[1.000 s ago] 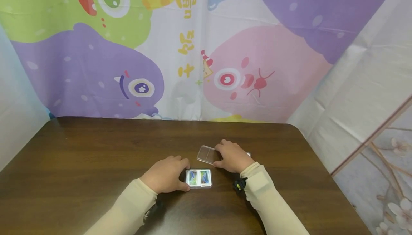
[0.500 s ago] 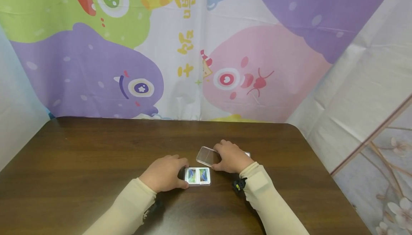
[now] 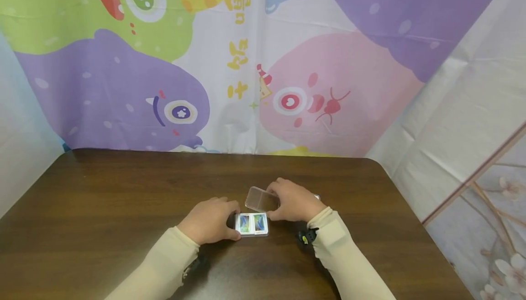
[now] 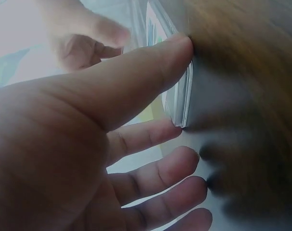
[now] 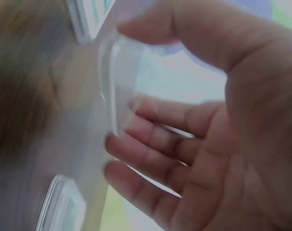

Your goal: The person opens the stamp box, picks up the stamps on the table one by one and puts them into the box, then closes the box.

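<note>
A small flat case point(image 3: 260, 223) lies on the table, two bright picture cards showing side by side in it. My left hand point(image 3: 210, 222) pinches its left end between thumb and forefinger; in the left wrist view the other fingertips reach down to the tabletop. Just behind the case, a clear plastic lid point(image 3: 258, 198) is raised at a tilt. My right hand point(image 3: 296, 202) grips the lid's right end between thumb and fingers, and the palm covers part of it in the head view. The lid point(image 5: 111, 82) is blurred in the right wrist view.
A second flat clear case point(image 5: 64, 207) lies beyond my right hand, mostly hidden by it in the head view. The brown wooden table point(image 3: 123, 190) has a rounded far corner on the right. Behind it hangs a cartoon-printed cloth point(image 3: 230, 126).
My right hand has moved slightly left with the lid, which now tilts up more and stands closer to the case. The case and my left hand have shifted slightly away from me.
</note>
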`<state>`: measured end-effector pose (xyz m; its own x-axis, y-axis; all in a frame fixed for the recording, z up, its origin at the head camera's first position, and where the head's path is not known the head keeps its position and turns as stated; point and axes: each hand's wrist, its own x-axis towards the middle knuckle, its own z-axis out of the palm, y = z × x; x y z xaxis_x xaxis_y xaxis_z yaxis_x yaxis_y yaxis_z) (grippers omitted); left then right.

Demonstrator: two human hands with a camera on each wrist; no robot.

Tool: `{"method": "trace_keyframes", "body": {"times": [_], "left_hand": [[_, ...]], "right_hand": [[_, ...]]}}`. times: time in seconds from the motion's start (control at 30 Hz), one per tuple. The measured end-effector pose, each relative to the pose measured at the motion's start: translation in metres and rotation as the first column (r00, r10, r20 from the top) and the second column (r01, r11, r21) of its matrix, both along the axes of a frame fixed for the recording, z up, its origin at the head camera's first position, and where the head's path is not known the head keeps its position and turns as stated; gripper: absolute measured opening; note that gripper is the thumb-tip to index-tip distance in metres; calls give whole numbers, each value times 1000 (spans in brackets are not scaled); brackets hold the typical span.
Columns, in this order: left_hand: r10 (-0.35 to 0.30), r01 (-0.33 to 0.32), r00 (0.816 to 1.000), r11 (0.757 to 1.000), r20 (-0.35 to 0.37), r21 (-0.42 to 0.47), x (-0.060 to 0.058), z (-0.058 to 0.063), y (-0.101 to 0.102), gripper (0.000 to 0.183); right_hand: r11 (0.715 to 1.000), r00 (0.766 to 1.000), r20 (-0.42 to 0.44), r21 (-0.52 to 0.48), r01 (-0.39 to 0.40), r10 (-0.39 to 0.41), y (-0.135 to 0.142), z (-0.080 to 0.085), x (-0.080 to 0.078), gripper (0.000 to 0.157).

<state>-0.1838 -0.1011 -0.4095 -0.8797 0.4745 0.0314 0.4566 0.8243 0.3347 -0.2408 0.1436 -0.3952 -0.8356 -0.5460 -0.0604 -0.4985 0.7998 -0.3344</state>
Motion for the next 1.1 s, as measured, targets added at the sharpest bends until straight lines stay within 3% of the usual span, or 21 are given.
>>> {"method": "trace_keyframes", "body": {"times": [0.13,0.43,1.1], "left_hand": [[4,-4,1000,1000,13,-1,-1,-1,1,49],[22,-22,999,1000,35,5,-1,0,2,67],[-42,43,999,999,22,-5,-1,2,0,58]], "right_hand": [[996,995,63,40,-81,79,-6,3,5,48],[982,976,132,55,-181,172,-12,2,11,48],[971,968,134,83,-223,211,-16,-4,14,51]]}}
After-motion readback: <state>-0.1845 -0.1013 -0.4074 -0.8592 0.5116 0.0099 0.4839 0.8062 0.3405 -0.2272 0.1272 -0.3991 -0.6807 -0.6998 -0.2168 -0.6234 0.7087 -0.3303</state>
